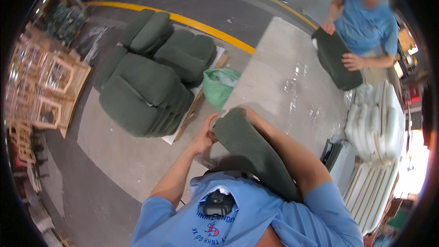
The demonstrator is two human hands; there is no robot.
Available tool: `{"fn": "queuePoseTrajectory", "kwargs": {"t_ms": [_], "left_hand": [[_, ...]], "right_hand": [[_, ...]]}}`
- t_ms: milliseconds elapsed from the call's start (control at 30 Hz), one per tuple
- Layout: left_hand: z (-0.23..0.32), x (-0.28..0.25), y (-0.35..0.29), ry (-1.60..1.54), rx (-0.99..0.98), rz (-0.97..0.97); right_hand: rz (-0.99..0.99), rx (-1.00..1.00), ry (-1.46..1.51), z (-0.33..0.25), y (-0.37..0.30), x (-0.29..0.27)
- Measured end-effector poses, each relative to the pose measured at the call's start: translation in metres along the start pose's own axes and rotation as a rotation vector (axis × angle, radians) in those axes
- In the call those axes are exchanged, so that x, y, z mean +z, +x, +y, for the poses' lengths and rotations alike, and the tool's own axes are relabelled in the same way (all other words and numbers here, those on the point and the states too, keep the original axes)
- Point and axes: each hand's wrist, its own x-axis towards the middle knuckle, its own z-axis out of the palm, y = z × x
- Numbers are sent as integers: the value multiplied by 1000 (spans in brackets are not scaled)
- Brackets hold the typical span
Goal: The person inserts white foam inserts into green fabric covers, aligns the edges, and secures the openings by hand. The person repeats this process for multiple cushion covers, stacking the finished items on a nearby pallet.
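Green cushion (pixel 251 148) slants across our front, its lower end against our body and its upper end at our hands. Our left hand (pixel 204 135) touches that end's left edge; its fingers are partly hidden, so we cannot tell whether they are clamped on it. Our right hand (pixel 245 111) reaches around the far side, mostly behind the green cloth, and its grip we cannot tell either. We see no white on this piece, so we judge it nearly finished. Just beyond stand a light green bag (pixel 217 93) and the grey bench (pixel 292 87). To our left, piles of green cushions (pixel 141 87) rest on a pallet (pixel 188 120); we take these as done. To our right, stacked white pads (pixel 375 119) have no green on them, and we count them as left to do. Farther off, across the bench, a co-worker (pixel 368 25) holds a second cushion (pixel 336 59), white showing at one corner, so it seems less complete.
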Motion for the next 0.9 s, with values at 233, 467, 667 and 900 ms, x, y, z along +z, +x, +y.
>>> {"fn": "queuePoseTrajectory", "kwargs": {"t_ms": [233,467,667,900], "left_hand": [[-7,-46,35,456,184,-355],[-12,-45,59,612,122,-443],[14,-31,70,807,189,-548],[21,-21,57,912,177,-511]], "right_hand": [[20,131,-253,-127,-183,-87],[276,316,58,-128,-456,-55],[777,207,63,-103,-454,48],[1036,-104,-113,-116,-451,53]]}}
